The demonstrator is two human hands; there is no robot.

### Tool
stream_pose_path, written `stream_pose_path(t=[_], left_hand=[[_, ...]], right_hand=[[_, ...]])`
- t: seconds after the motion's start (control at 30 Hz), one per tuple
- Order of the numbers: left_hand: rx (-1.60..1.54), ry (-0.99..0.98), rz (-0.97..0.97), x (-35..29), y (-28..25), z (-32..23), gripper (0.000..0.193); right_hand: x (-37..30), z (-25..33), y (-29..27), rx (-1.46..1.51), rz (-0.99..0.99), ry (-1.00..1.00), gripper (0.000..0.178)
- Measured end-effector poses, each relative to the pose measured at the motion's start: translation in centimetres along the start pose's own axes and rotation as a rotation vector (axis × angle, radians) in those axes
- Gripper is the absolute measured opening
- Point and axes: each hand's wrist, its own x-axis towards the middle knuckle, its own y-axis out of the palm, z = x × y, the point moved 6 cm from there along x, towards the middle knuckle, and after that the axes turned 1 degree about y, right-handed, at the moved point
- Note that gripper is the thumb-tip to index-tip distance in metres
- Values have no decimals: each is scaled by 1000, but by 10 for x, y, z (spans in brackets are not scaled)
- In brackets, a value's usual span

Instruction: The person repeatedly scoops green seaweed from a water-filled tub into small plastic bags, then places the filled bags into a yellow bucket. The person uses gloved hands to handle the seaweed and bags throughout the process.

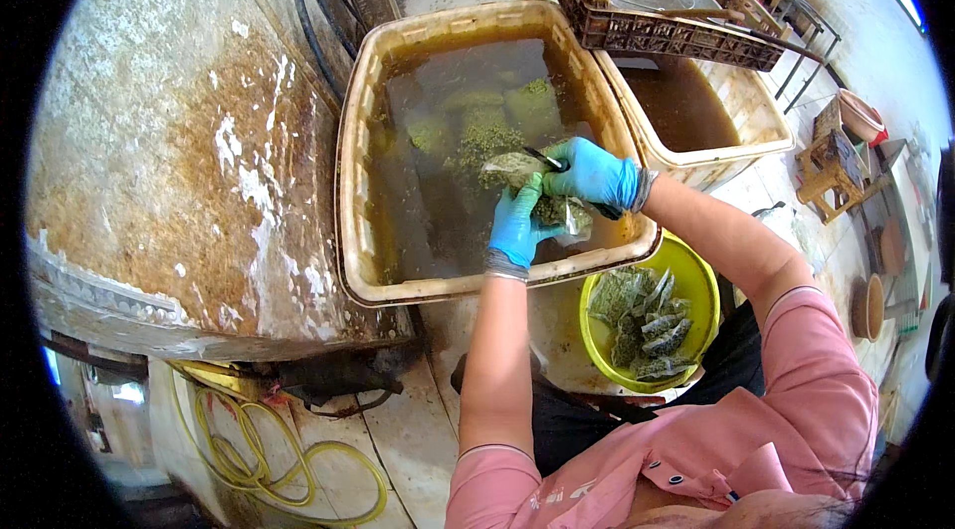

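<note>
Both my hands wear blue gloves with grey bands at the wrists, over a large white tub [370, 255] of murky brown water. My left hand [517, 223] is closed on a clear plastic bag [510, 169] holding small green berry-like bits. My right hand [595, 177] touches the bag and grips a slim black tool [543, 159], perhaps a knife, across it. Part of the bag hangs below the right hand. Loose green berries [487, 138] float on the water, and several pale bag-like blocks [534, 106] lie in it.
A yellow-green basin [708, 315] with several dark green filled bags [665, 340] stands between my legs and the tub. To the right are a second white tub [766, 131] and a brown crate [667, 41] across it. A stained wall [189, 131] borders the left; a yellow hose [249, 459] coils below.
</note>
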Motion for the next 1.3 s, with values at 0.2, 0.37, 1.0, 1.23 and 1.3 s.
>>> stream_pose_path(t=[0.2, 0.37, 1.0, 1.23, 1.3], left_hand=[[-145, 134, 178, 8, 1, -3, 45], [9, 384, 106, 23, -10, -4, 51], [136, 522, -353, 40, -68, -11, 48], [-539, 281, 191, 15, -7, -33, 50], [-478, 366, 250, 15, -6, -37, 48]], right_hand=[[0, 8, -9, 45, -23, 8, 17], [-10, 31, -13, -158, -88, -124, 15], [-17, 19, -31, -291, -220, -134, 28], [17, -63, -50, 7, -227, 173, 51], [21, -59, -41, 107, -89, 323, 52]])
